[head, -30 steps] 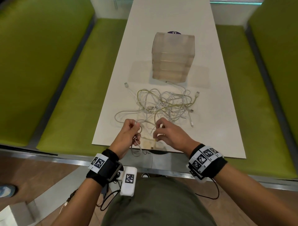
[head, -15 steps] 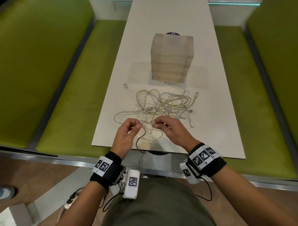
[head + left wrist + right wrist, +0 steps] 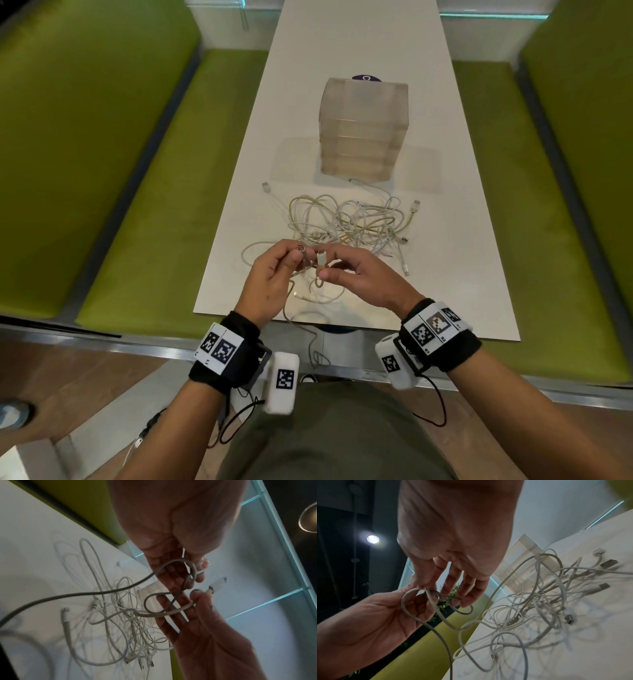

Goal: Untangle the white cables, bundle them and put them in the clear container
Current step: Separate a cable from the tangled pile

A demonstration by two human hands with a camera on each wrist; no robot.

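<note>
A tangle of white cables (image 3: 356, 222) lies on the white table (image 3: 462, 274), just in front of the clear stacked container (image 3: 364, 130). Over the table's near edge my left hand (image 3: 296, 255) pinches one connector end of a white cable (image 3: 300, 249). My right hand (image 3: 325, 270) pinches the other connector (image 3: 321, 259) beside it. Both plugs point up. In the left wrist view, the cable (image 3: 171, 601) loops between my left hand (image 3: 188, 572) and my right hand (image 3: 197, 593). The right wrist view shows my right hand (image 3: 426, 586) above the same loop (image 3: 412, 609) and the pile (image 3: 539, 601).
Green benches (image 3: 137, 205) run along both long sides of the narrow table. A slack stretch of cable (image 3: 315, 342) hangs over the near table edge towards the floor. A purple disc (image 3: 366, 78) shows behind the container.
Both hands have risen and drawn together. The two connector ends, pointed at each other half a second ago, now stand side by side pointing up. The pile has not moved.
</note>
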